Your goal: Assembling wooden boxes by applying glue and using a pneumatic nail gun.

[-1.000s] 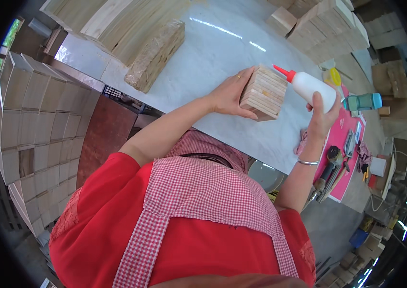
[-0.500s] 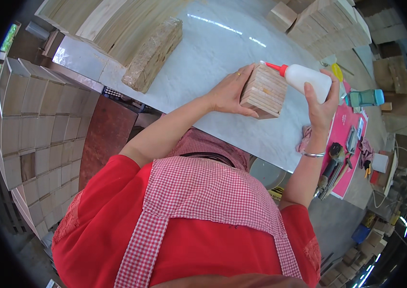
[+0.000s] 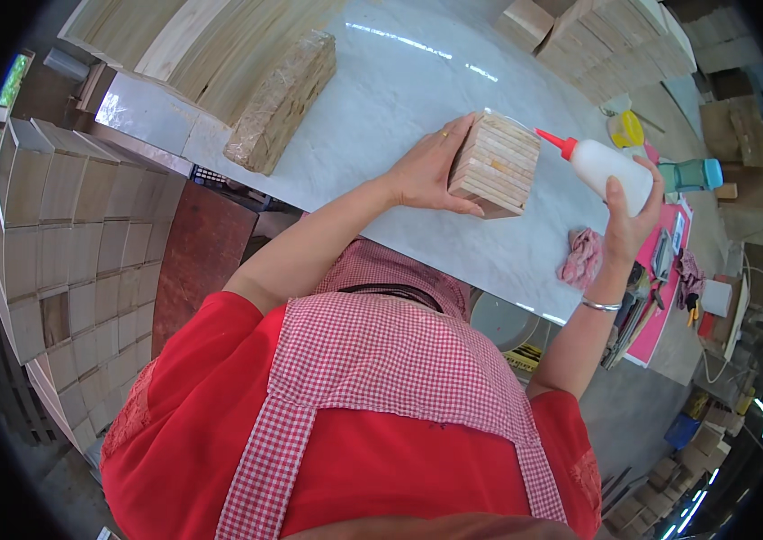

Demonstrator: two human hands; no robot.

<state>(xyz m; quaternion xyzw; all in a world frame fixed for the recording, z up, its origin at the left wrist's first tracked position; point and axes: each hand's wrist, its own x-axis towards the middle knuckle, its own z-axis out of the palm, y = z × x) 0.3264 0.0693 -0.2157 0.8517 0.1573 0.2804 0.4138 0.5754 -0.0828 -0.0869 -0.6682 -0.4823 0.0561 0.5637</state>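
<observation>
My left hand [image 3: 435, 174] grips the left side of a block of stacked wooden slats [image 3: 495, 171], thumb along its near edge and fingers over the far one. The block rests on a pale marbled tabletop [image 3: 399, 99]. In my right hand [image 3: 630, 211] is a white squeeze bottle [image 3: 611, 171] with a red nozzle. The bottle is tilted, and its tip points up and left toward the block's far right corner, a short gap away from it. Fingers and thumb wrap round the bottle's body.
A plastic-wrapped wood bundle [image 3: 284, 103] and long boards [image 3: 192, 54] lie at the far left. Wooden pieces [image 3: 611, 49] are stacked far right. A pink cloth [image 3: 582, 256], a teal bottle [image 3: 692, 175] and tools on a pink sheet [image 3: 647, 337] are at the right. Box stacks [image 3: 76, 261] stand left.
My right hand has drawn the squeeze bottle right and slightly nearer, taking its nozzle off the block's far corner. The left hand and the block have hardly moved.
</observation>
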